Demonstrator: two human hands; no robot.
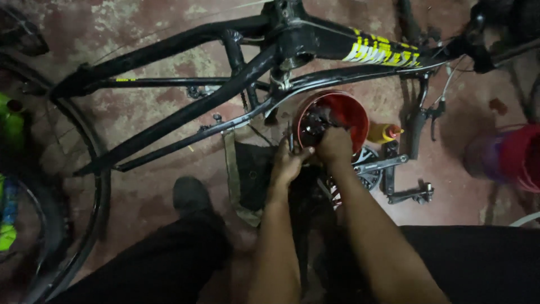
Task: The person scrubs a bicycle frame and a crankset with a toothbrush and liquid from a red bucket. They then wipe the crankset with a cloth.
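A black bicycle frame [185, 112] with yellow lettering lies across the red floor. Just below its bottom bracket stands a red bowl [351, 110] holding dark metal parts. My left hand [288, 164] is at the bowl's near rim with fingers curled around a thin dark metal part. My right hand [336, 145] reaches over the rim, fingers closed on a dark part inside. What exactly each hand grips is hard to make out in the dim light.
A crankset with chainring [368, 169] and a pedal [413, 195] lie right of my hands. A small yellow bottle [382, 133] stands beside the bowl. A dirty cloth [247, 174] lies under the frame. A wheel [84, 225] is at left, a red bucket [520, 157] at right.
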